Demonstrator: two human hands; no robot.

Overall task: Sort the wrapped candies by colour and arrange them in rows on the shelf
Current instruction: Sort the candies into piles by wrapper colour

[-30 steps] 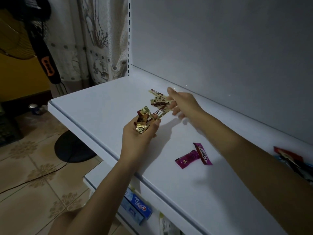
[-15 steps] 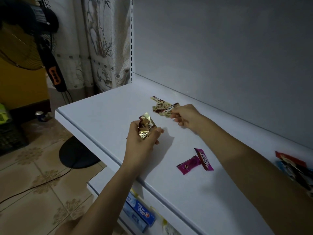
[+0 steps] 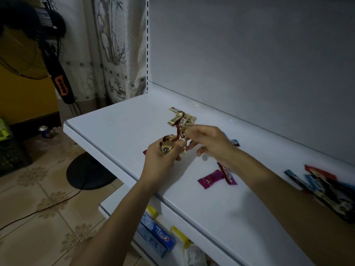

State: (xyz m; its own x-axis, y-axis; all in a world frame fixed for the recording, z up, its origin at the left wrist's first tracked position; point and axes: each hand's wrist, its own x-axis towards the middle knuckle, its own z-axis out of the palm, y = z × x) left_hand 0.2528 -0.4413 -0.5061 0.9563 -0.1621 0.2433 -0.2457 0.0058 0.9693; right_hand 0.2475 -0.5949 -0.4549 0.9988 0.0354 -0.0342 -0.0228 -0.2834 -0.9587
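My left hand (image 3: 163,160) grips a bunch of gold-wrapped candies (image 3: 167,146) above the white shelf (image 3: 123,127). Right beside it, my right hand (image 3: 210,144) pinches a brown-and-cream candy (image 3: 179,132) that hangs between the two hands. Behind them a small pile of gold and cream candies (image 3: 179,118) lies on the shelf. Two pink candies (image 3: 211,178) lie under my right forearm, and a blue one (image 3: 234,142) shows behind my right wrist. Mixed blue and red candies (image 3: 324,186) are heaped at the far right.
The shelf's front edge runs diagonally below my left wrist. A lower shelf holds toothpaste boxes (image 3: 160,237). A standing fan (image 3: 28,54) with a round base (image 3: 87,171), its cable and a can (image 3: 45,131) are on the tiled floor at left.
My right hand has come back from the gold pile toward my left hand, with a brown-and-cream candy in its fingers. The view has shifted right, showing more candies.
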